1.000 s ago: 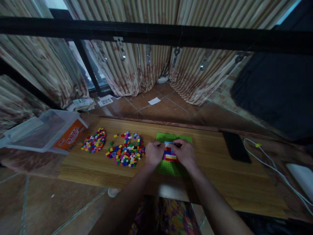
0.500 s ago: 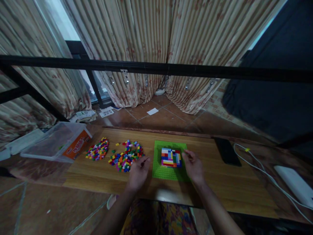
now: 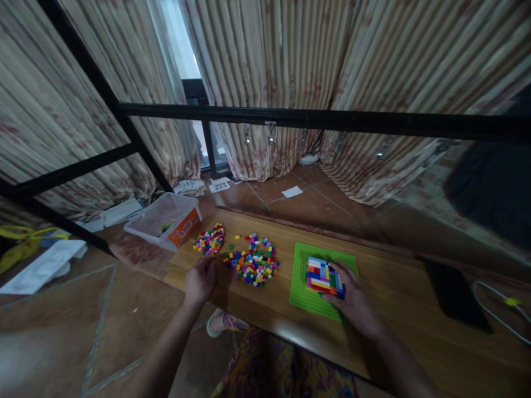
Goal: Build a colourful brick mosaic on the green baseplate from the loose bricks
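My right hand (image 3: 355, 300) lies fingers spread on the green baseplate (image 3: 321, 272), touching the brick panel (image 3: 324, 275) at its 3 o'clock edge. My left hand (image 3: 200, 279) rests loosely curled on the wooden table (image 3: 398, 309), holding nothing I can see. Large loose brick pile (image 3: 253, 266) sits at its 2 o'clock, small pile (image 3: 209, 240) at 12. Clear plastic box (image 3: 165, 219) beyond, at 11 o'clock. Curtains (image 3: 290, 72) farthest.
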A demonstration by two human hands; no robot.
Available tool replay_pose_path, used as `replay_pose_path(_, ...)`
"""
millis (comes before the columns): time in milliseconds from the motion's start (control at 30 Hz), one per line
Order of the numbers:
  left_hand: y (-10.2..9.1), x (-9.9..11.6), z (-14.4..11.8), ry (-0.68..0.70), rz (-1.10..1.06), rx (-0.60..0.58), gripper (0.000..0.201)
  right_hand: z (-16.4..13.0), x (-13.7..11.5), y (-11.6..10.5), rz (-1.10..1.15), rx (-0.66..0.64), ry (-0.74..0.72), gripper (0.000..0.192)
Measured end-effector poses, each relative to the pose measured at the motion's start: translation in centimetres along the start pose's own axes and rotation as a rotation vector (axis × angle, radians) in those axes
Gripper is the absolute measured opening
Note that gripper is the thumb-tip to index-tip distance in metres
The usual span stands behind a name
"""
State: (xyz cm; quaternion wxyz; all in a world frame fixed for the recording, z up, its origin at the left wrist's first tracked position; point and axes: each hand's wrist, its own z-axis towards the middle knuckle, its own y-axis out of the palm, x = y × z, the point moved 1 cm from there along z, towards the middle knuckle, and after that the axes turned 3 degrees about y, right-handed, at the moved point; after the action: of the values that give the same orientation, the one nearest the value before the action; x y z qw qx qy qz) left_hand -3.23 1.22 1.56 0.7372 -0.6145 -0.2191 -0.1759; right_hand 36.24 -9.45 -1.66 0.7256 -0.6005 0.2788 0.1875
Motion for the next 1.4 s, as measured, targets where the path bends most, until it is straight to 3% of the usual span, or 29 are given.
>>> replay_pose_path(133, 0.9, -0.3, 1.0, 0.025, 0.116, 0.0, 0.03, -0.1, -0.5, -0.9, -0.1, 0.02, -0.035, 0.069)
replay_pose_path(300, 1.1, -0.3, 2.0, -0.04, 0.24, -0.062, 0.031, 0.0, -5.9, -1.0, -0.104, 0.262, -0.078, 0.046)
replay_pose_path(367, 1.3, -0.3, 2.2, -0.048, 0.279, -0.102, 0.033, 0.0, -8.7, 0.5, -0.006, 0.244, -0.115, 0.036)
replay_pose_path(467, 1.6, -0.3, 2.3, 0.008, 0.317, -0.161, 0.037, 0.3, -12.5, 3.8, 0.054, 0.091, -0.21, 0.029)
replay_pose_path(600, 1.7, -0.2, 2.1, 0.059, 0.308, -0.189, 0.037, 2.4, -15.7, 8.0, 0.091, 0.016, -0.229, 0.023)
replay_pose_path(833, 1.7, -0.2, 2.2, 0.048, 0.29, -0.178, 0.036, 8.5, -20.4, 12.6, -0.131, -0.1, -0.213, 0.019)
replay_pose_path(1100, 1.9, -0.4, 2.3, 0.059, 0.286, -0.17, 0.033, 9.6, -21.7, 14.7, -0.365, -0.185, -0.185, 0.02)
replay_pose_path(1400, 1.6, 0.0, 2.3, 0.039, 0.292, -0.188, 0.035, 9.5, -21.1, 14.6, -0.389, -0.172, -0.149, 0.023)
